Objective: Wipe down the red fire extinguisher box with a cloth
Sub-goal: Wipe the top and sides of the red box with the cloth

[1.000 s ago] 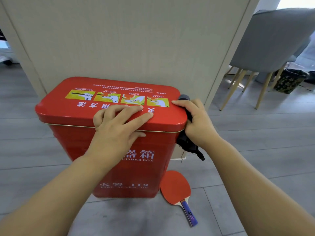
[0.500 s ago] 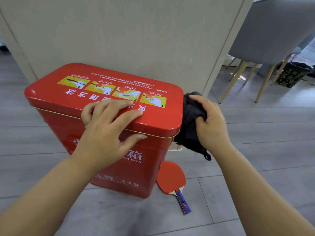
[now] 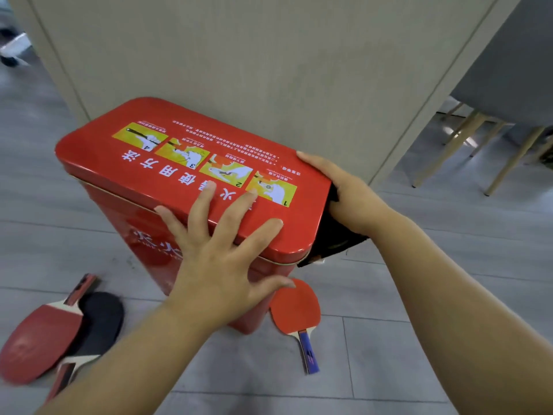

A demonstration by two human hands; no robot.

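The red fire extinguisher box (image 3: 143, 163) stands on the floor against a beige panel, its lid printed with yellow instruction pictures. My left hand (image 3: 221, 253) lies flat on the lid's near edge, fingers spread, holding nothing. At the box's right end my right hand (image 3: 350, 196) presses a black cloth (image 3: 335, 244) against the side wall just under the lid. Most of the cloth is hidden behind the hand and the lid's rim.
A red table tennis paddle with a blue handle (image 3: 296, 313) lies on the grey floor by the box's near right corner. Two more paddles, one red (image 3: 39, 333) and one black (image 3: 101, 319), lie at the lower left. Chair legs (image 3: 466, 145) stand at the right.
The view has swung so the box sits turned and the two paddles at the left have come into sight. My right hand has slid the cloth along the box's right end, toward the far corner.
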